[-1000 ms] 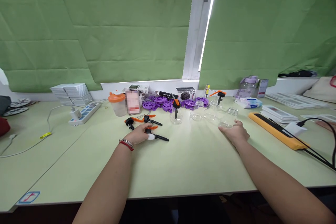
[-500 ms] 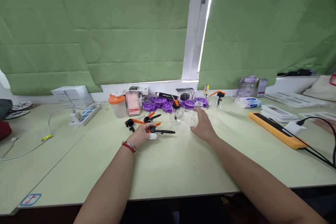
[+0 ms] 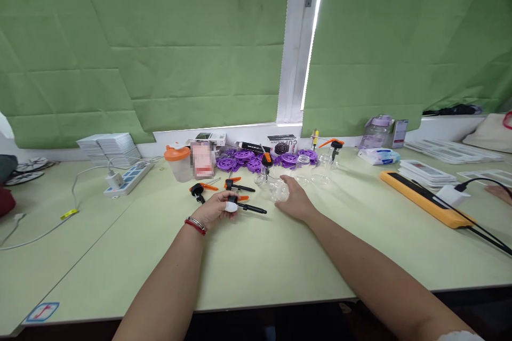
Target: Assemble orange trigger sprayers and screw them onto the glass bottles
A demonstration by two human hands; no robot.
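Observation:
My left hand (image 3: 216,210), with a white wrap on its thumb, is closed on a black-and-orange trigger sprayer head (image 3: 251,208) whose black tube points right. My right hand (image 3: 296,200) grips a clear bottle (image 3: 279,190) from its right side; the bottle is tilted, its neck toward the left. Behind my left hand lie another sprayer head (image 3: 240,186) and a third one (image 3: 197,190). A clear bottle fitted with a sprayer head (image 3: 266,160) stands behind the gripped bottle. More clear bottles (image 3: 304,170) stand behind my right hand.
Purple wheel-shaped pieces (image 3: 245,159) line the back, beside an orange-lidded cup (image 3: 178,162). Another sprayer-topped bottle (image 3: 335,152) stands at back right. A power strip (image 3: 130,178) is left; an orange-and-black power strip (image 3: 428,200) with cables is right. A person's hand shows at the right edge.
My right hand has moved left and nearer to me, bringing the clear bottle closer to my left hand. My left hand has moved slightly nearer with the sprayer head, whose tube now tilts downward.

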